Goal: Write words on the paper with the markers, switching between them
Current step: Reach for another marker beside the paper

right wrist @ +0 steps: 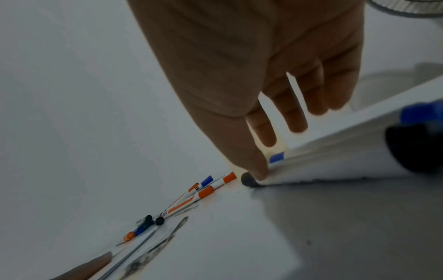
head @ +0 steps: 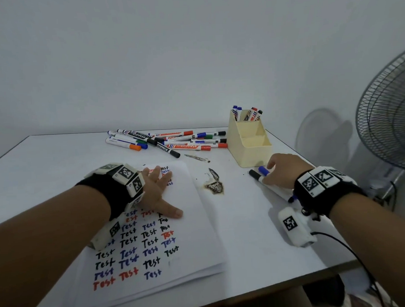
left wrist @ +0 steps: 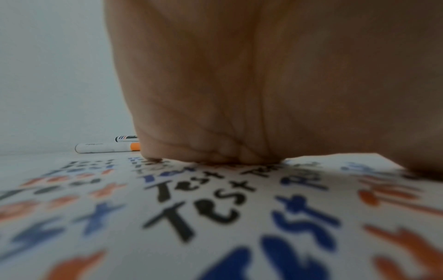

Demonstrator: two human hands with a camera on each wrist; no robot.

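Left hand (head: 155, 189) flat on paper (head: 199, 222); holder (head: 249, 142) holds upright markers (head: 253, 113).

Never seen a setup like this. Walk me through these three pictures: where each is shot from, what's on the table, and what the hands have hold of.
No machine here: a person wears cameras on the head and both wrists. The head view looks down at a white table. The left hand presses flat on the paper, which is covered in "Test" written in black, blue and red. The right hand reaches onto two markers, a black-capped marker and a blue-capped marker, with straight fingers, gripping neither. Behind lie loose markers and a cream holder. Each wrist picture looks along its palm.
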